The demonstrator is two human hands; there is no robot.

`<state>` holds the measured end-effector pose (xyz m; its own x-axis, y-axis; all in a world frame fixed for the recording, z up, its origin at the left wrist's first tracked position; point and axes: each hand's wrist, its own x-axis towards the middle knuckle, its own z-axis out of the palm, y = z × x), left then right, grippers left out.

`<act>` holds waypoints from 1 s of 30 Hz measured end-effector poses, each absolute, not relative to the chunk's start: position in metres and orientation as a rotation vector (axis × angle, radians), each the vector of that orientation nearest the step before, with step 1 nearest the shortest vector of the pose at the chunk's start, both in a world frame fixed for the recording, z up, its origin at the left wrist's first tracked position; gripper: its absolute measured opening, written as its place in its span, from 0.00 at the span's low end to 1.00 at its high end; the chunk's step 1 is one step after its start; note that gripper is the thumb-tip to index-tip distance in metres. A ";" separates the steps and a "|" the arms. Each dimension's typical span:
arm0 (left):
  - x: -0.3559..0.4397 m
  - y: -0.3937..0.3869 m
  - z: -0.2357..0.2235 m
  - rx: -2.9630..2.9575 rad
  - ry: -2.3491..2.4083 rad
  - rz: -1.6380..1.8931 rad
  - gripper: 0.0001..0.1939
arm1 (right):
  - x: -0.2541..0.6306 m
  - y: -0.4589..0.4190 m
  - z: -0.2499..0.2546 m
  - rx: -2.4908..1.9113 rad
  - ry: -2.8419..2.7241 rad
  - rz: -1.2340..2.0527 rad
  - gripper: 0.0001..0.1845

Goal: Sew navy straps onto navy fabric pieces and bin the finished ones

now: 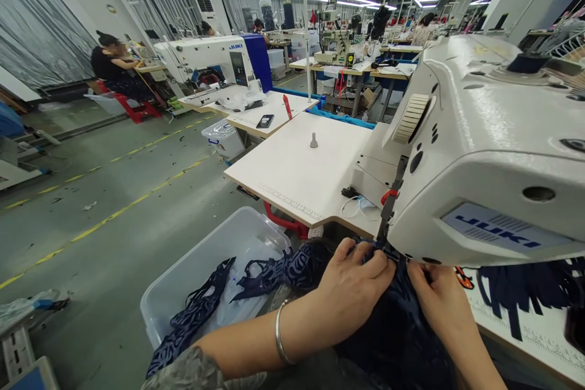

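My left hand (351, 283), with a silver bangle on the wrist, presses dark navy fabric (393, 329) under the head of a white JUKI sewing machine (484, 152). Its fingers are curled onto the cloth right at the needle area. My right hand (434, 295) lies beside it, fingers tucked under the machine head and pinching the same fabric. The fingertips of both hands are partly hidden by the machine.
A clear plastic bin (210, 268) with patterned navy strips stands at my lower left. The white worktable (301, 170) extends behind the machine, with a small grey spool pin (313, 141). Dark strips (525, 292) hang at right. Other machines and seated workers fill the background.
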<state>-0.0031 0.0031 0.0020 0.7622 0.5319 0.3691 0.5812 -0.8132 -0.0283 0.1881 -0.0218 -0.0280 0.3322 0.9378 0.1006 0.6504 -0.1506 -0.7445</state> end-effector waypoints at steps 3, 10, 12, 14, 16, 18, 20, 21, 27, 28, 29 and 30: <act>-0.004 0.003 0.006 -2.834 -0.902 -0.524 0.17 | 0.189 -0.022 -0.030 -1.840 -1.409 0.541 0.14; -0.003 -0.005 0.013 -2.956 -0.924 -0.593 0.27 | 0.197 -0.024 -0.041 -1.732 -1.342 0.604 0.08; -0.002 -0.008 0.013 -2.947 -0.913 -0.579 0.29 | 0.199 -0.025 -0.045 -1.696 -1.313 0.604 0.09; -0.002 -0.009 0.013 -2.941 -0.905 -0.545 0.29 | 0.200 -0.026 -0.046 -1.679 -1.300 0.599 0.10; -0.002 -0.010 0.014 -2.941 -0.893 -0.507 0.28 | 0.200 -0.027 -0.047 -1.661 -1.293 0.611 0.11; -0.003 -0.010 0.014 -2.938 -0.889 -0.477 0.24 | 0.199 -0.027 -0.046 -1.647 -1.280 0.622 0.12; -0.003 -0.008 0.015 -2.928 -0.895 -0.462 0.22 | 0.197 -0.028 -0.044 -1.640 -1.274 0.625 0.12; -0.003 -0.007 0.014 -2.926 -0.885 -0.463 0.21 | 0.195 -0.029 -0.043 -1.633 -1.274 0.627 0.12; -0.005 -0.007 0.010 -2.900 -0.627 -0.504 0.20 | 0.189 -0.030 -0.042 -1.583 -1.254 0.661 0.14; -0.006 -0.008 0.009 -2.876 -0.638 -0.497 0.20 | 0.189 -0.030 -0.043 -1.612 -1.249 0.646 0.13; -0.006 -0.010 0.009 -2.852 -0.660 -0.476 0.20 | 0.190 -0.029 -0.043 -1.641 -1.242 0.629 0.13; -0.006 -0.012 0.009 -2.831 -0.680 -0.448 0.21 | 0.190 -0.028 -0.043 -1.664 -1.235 0.616 0.12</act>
<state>-0.0063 -0.0117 0.0091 0.8485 0.4101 0.3346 0.4693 -0.8752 -0.1175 0.1901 -0.0284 -0.0427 0.3656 0.9212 0.1330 0.4482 -0.0490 -0.8926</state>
